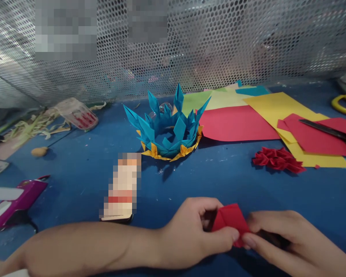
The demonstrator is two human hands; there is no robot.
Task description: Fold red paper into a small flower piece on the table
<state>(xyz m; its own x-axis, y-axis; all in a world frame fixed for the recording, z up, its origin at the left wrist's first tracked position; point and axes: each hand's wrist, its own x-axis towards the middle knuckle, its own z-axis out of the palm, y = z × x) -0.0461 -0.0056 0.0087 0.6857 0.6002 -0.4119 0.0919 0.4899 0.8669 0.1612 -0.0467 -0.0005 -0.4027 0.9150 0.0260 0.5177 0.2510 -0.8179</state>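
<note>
Between my two hands is a small folded piece of red paper [232, 217], held above the blue tabletop [161, 184]. My left hand [202, 231] grips it from the left, thumb across its lower front. The fingers of my right hand [288, 234] pinch its right lower edge. Behind my hands stands a crown of folded blue paper [173, 134] with pointed tips and a yellow folded rim at its base. To the right lies a pile of red folded paper pieces [278, 159].
Red paper sheets [236, 123] and a yellow sheet [276, 104] lie back right, with a black-bladed cutter [325, 129] and yellow-handled scissors [343, 105]. A phone [122, 188] lies left of centre. A purple glue gun [20, 200] and a clear cup [79, 114] are left. Perforated metal [207, 42] closes the back.
</note>
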